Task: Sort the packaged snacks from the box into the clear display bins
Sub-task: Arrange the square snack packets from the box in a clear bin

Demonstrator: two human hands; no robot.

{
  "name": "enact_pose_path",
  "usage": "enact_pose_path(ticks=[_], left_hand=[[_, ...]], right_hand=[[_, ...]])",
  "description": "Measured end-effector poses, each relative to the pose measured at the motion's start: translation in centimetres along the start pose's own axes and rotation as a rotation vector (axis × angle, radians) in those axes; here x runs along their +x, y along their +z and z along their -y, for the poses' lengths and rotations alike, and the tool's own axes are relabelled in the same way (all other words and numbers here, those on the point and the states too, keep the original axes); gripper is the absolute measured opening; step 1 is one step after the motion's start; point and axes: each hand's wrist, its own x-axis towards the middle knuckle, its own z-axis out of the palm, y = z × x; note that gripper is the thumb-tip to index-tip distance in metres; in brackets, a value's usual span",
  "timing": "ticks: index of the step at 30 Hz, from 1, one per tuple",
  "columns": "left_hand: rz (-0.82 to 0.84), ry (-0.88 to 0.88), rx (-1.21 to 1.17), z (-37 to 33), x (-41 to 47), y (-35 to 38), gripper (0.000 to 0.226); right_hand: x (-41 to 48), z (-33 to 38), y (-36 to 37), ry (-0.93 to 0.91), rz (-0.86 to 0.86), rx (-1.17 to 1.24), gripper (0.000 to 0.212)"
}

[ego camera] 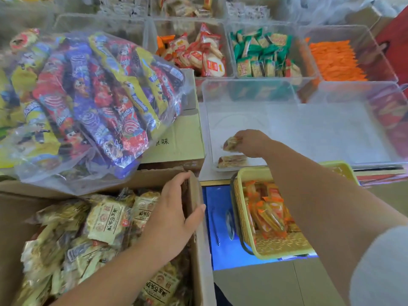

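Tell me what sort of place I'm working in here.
Probably a snack shop's bulk display counter: clear display bins hold wrapped snacks sorted by kind, the left hand grips an open cardboard box full of packets, and the right hand holds a snack packet inside a near-empty bin.

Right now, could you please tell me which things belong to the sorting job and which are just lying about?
Job: cardboard box, held by the left hand; snack packet in the right hand; second packet lying in the clear bin.
Lying about: yellow basket; big bag of colourful snacks.
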Motion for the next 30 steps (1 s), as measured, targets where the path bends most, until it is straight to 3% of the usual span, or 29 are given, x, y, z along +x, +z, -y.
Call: enact_pose_path(ticks=[3,7,13,16,21,26,30], left_hand=[[-0.007,0.002,-0.011,0.4,0.2,0.1,0.072],[0.001,-0.003,-0.023,0.5,0.3,-0.1,0.07],[0.022,-0.004,-0.055,0.6,0.4,0.1,0.07],[0.014,0.014,-0.066,0.8,0.6,0.0,0.068],[0.003,0.027,-0.068,1.1,0.6,0.2,0.07],[-0.005,0.037,-0.057,1.2,0.6,0.4,0.072],[0.008,0.042,-0.051,1.0,0.6,0.2,0.074]], right_hand=[[1.1,1.0,0.8,-0.005,0.198,0.073,0.049],[2.0,1.4,1.1,0.043,0.323,0.263,0.039],[2.6,1.0,0.8,0.095,0.344,0.425,0.032],[2.4,1.3,1.3,0.062,0.382,0.376,0.035],[2.3,1.5,2.0,0.033,0.398,0.399,0.057],[2.8,2.1,2.5,-0.068,0.392,0.156,0.06],[2.4,2.2,2.5,-0.056,0.308,0.117,0.06]])
